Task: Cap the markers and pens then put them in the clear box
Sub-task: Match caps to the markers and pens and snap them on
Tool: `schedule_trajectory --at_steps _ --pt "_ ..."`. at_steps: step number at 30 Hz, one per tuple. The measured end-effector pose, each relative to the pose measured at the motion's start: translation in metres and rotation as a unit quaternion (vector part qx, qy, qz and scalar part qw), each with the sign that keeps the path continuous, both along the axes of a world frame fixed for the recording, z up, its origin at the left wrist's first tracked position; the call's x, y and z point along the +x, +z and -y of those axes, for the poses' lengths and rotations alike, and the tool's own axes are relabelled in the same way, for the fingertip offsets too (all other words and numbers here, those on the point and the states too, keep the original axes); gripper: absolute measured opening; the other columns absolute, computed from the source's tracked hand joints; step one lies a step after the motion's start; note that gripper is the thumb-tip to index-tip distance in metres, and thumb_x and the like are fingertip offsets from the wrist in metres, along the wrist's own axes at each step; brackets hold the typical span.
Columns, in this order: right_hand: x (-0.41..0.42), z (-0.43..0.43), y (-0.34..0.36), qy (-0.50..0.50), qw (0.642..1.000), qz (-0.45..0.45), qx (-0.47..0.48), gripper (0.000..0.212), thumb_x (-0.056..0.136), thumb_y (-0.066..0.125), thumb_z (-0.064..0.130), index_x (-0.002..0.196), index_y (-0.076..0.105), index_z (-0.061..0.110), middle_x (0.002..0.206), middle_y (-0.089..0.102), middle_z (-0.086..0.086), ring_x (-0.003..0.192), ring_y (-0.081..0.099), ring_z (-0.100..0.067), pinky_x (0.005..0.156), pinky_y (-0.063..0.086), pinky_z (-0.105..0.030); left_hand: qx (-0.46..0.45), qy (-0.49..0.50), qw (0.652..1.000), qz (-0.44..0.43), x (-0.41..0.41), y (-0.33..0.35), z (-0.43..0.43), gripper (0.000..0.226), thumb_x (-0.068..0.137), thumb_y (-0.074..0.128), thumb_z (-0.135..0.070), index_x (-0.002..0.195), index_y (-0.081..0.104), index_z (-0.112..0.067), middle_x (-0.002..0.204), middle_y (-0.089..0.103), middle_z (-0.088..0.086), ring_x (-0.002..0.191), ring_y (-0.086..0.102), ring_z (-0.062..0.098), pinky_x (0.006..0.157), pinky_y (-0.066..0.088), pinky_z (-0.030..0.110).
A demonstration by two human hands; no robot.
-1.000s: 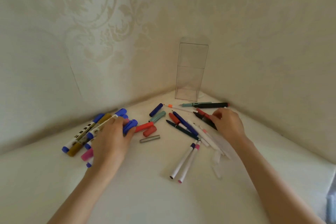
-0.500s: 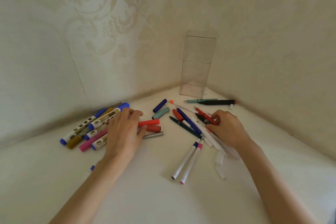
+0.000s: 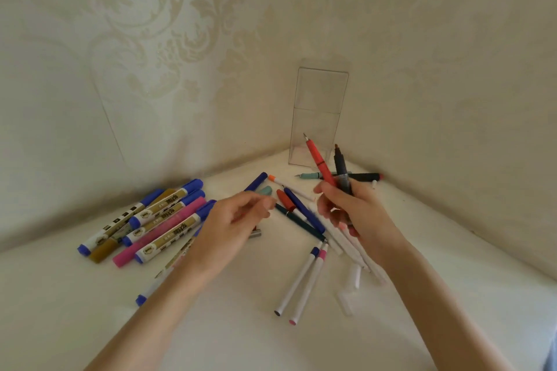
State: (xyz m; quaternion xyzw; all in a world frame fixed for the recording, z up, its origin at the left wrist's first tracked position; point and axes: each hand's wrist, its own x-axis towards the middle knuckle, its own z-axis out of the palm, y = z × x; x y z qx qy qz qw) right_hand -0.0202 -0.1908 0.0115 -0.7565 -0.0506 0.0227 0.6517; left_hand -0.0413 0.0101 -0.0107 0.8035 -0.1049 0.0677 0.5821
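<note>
Red pen (image 3: pixel 318 159) and dark marker (image 3: pixel 341 168), both uncapped, were held upright, grasped in the right grip (image 3: pixel 355 211) just before the clear box (image 3: pixel 319 99). Whether the left grip (image 3: pixel 238 220), left of the box, held anything could not be told.

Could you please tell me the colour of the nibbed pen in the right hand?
The pen is red, clearest in the head view.

White surface (image 3: pixel 211 325) in the corner — scattered markers (image 3: pixel 159 232), pens (image 3: pixel 297 283), loose caps (image 3: pixel 256 182), upright clear box (image 3: pixel 319 117)
</note>
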Motion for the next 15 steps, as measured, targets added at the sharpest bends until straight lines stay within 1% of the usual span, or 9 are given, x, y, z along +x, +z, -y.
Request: schedule_trajectory --at_steps 1,2,4,5,7,9,11,13,15 --pt "-0.005 -0.006 0.002 0.06 0.995 -0.031 0.069 0.019 0.092 0.051 0.022 0.086 0.062 0.008 0.064 0.06 -0.004 0.052 0.049 -0.011 0.05 0.038 -0.02 -0.037 -0.025 0.998 -0.034 -0.002 0.001 0.001 0.031 0.083 0.052 -0.043 0.102 0.068 -0.024 0.097 0.071 -0.006 0.092 0.064 0.0 0.085 0.051 0.019" --pt "-0.01 -0.01 0.001 0.116 0.988 -0.053 0.091 0.02 0.09 0.052 0.025 0.084 0.063 0.008 0.064 0.06 -0.005 0.054 0.05 -0.014 0.052 0.039 -0.023 -0.064 -0.045 0.995 -0.059 -0.001 -0.001 0.002 0.035 0.084 0.052 -0.046 0.106 0.068 -0.024 0.102 0.071 -0.008 0.098 0.063 0.0 0.09 0.049 0.023" --pt "-0.015 -0.018 -0.002 0.204 0.973 -0.072 0.075 0.023 0.088 0.053 0.028 0.083 0.062 0.008 0.064 0.059 -0.007 0.054 0.049 -0.016 0.051 0.04 -0.022 -0.103 -0.088 0.987 -0.085 0.0 -0.003 0.002 0.042 0.085 0.054 -0.053 0.11 0.068 -0.022 0.109 0.069 -0.008 0.106 0.061 0.004 0.094 0.047 0.03" --pt "-0.017 -0.022 -0.005 0.235 0.967 -0.075 0.065 0.023 0.089 0.052 0.026 0.085 0.061 0.006 0.065 0.059 -0.008 0.053 0.049 -0.016 0.049 0.04 -0.021 -0.118 -0.115 0.982 -0.089 -0.001 -0.004 0.002 0.05 0.083 0.053 -0.055 0.11 0.067 -0.016 0.106 0.07 -0.006 0.105 0.061 0.006 0.092 0.046 0.03" --pt "-0.02 -0.029 -0.007 0.279 0.956 -0.08 0.05 0.023 0.092 0.049 0.024 0.09 0.058 0.003 0.065 0.058 -0.009 0.053 0.049 -0.015 0.048 0.039 -0.021 -0.15 -0.154 0.973 -0.087 -0.004 -0.004 0.002 0.064 0.079 0.056 -0.055 0.106 0.063 0.002 0.086 0.069 -0.003 0.086 0.063 0.007 0.081 0.047 0.023" --pt "-0.023 -0.034 -0.008 0.295 0.951 -0.08 0.041 0.024 0.093 0.049 0.025 0.093 0.057 0.002 0.065 0.057 -0.008 0.053 0.049 -0.015 0.048 0.038 -0.022 -0.176 -0.16 0.966 -0.096 -0.006 -0.003 0.004 0.057 0.078 0.06 -0.048 0.106 0.064 0.001 0.086 0.066 0.014 0.083 0.059 0.021 0.08 0.047 0.03" --pt "-0.025 -0.037 -0.01 0.294 0.952 -0.078 0.024 0.029 0.094 0.049 0.024 0.095 0.056 -0.004 0.065 0.057 -0.007 0.055 0.049 -0.015 0.051 0.038 -0.024 -0.194 -0.158 0.963 -0.099 -0.006 -0.005 0.006 0.043 0.08 0.06 -0.042 0.108 0.068 -0.011 0.107 0.06 0.031 0.096 0.052 0.037 0.086 0.039 0.047" --pt "-0.026 -0.038 -0.012 0.283 0.957 -0.067 -0.018 0.034 0.093 0.052 0.025 0.098 0.054 -0.008 0.069 0.06 -0.007 0.059 0.052 -0.014 0.055 0.04 -0.025 -0.204 -0.154 0.962 -0.099 -0.006 -0.007 0.007 0.034 0.083 0.06 -0.038 0.105 0.069 -0.013 0.112 0.06 0.03 0.097 0.051 0.04 0.082 0.037 0.048" --pt "-0.028 -0.036 -0.008 0.274 0.958 -0.038 -0.072 0.035 0.092 0.055 0.028 0.101 0.057 -0.006 0.077 0.065 -0.005 0.068 0.058 -0.013 0.059 0.044 -0.022 -0.243 -0.143 0.955 -0.09 -0.005 -0.005 0.005 0.028 0.087 0.053 -0.033 0.099 0.068 -0.012 0.105 0.068 0.019 0.094 0.058 0.037 0.077 0.046 0.042"
